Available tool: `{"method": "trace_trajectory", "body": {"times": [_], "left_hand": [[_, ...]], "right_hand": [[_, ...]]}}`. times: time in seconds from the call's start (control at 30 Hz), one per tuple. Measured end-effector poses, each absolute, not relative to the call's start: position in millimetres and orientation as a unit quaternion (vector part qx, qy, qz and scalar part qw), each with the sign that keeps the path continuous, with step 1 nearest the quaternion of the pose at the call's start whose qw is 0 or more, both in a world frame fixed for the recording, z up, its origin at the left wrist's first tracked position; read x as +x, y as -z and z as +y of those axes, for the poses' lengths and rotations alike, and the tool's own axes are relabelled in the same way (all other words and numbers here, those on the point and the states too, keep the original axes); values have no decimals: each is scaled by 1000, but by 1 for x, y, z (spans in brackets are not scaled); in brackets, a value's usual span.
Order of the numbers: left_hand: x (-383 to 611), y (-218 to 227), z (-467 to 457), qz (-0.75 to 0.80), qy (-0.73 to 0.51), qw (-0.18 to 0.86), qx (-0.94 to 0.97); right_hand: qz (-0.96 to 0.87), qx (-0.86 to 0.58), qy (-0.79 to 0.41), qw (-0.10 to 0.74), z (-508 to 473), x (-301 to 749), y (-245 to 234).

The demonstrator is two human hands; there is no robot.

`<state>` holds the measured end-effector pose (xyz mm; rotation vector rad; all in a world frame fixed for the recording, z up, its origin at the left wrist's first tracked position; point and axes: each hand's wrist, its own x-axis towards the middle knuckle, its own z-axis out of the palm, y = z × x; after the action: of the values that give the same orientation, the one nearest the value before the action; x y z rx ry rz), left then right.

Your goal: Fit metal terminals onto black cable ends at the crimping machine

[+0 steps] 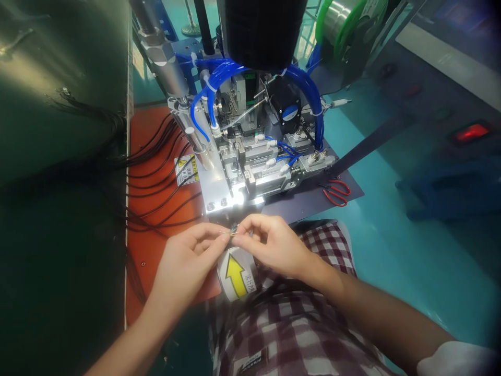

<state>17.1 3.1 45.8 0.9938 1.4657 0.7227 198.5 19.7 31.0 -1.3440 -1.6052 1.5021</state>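
Note:
Both hands meet at the front edge of a metal machine fixture [238, 180]. Between their fingertips lie thin, gold-coloured wire ends [233, 234], very small in the view. My left hand [191, 256] pinches them from the left, thumb against forefinger. From the right, my right hand [272, 243] closes its thumb and forefinger on the same wire ends. What the wires belong to is too small to make out. Just below the fingers, a white label with a yellow arrow [236, 274] faces up.
Black cables [156, 177] run across the orange plate [148, 125] at left. Blue air tubes [313, 94] arch over the fixture. Red-handled cutters [337, 193] lie on the grey plate at right. A green-rimmed solder spool [340, 23] hangs above, and a red lit switch [472, 133] glows farther right.

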Motion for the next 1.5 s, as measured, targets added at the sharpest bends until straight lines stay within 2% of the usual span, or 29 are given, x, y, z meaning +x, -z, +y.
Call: {"method": "trace_trajectory", "body": {"times": [0.17,0.3,0.5,0.67,0.87,1.2,1.5], "left_hand": [[18,-43,3,629,-303,571,432],[18,-43,5,634,-290,562,444],[19,-44,8,625,-297,499,522],[16,-32,4,615,-297,382,623],[11,-24,4,537,-287,238,757],[4,-17,4,460,-279,209,817],[1,-7,6,430,-282,123,849]], "right_hand": [[-682,-499,-469,256,19,198,-35],[-714,-469,-441,275,18,195,-31],[-631,-439,-543,339,22,194,-17],[-557,-431,-609,365,26,197,-6],[-528,-435,-629,369,27,202,5],[-507,-442,-646,361,23,202,13],[-507,-450,-635,372,30,197,15]]}}
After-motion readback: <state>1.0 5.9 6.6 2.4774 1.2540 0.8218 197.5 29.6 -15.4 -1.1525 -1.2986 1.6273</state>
